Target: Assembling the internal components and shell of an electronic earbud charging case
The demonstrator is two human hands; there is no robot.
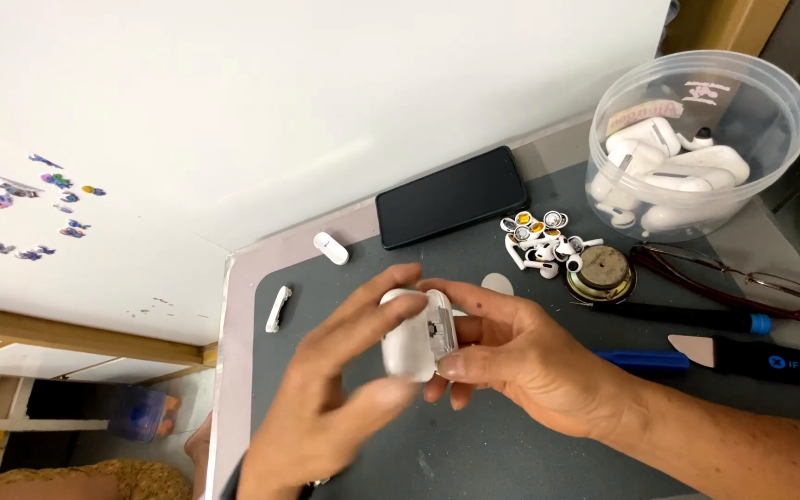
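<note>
Two hands hold a white earbud case (pixel 416 335) over the grey worktop (pixel 511 444).

At the far left, small stickers (pixel 34 199) dot the white wall, and a thin white strip (pixel 278 308) and a white cap (pixel 331 248) lie near the worktop's edge. The left hand (pixel 326 398) wraps thumb and fingers around the case from below, and the right hand (pixel 520 352) pinches its other side, thumb on top, above the middle of the worktop. Behind them lies a dark phone (pixel 451 196), then a heap of earbuds (pixel 543 243) beside a round brass part (pixel 601 273). Further right stand a clear tub (pixel 696 139) of white cases, glasses (pixel 743 282) and blue-and-black tools (pixel 696 356).
</note>
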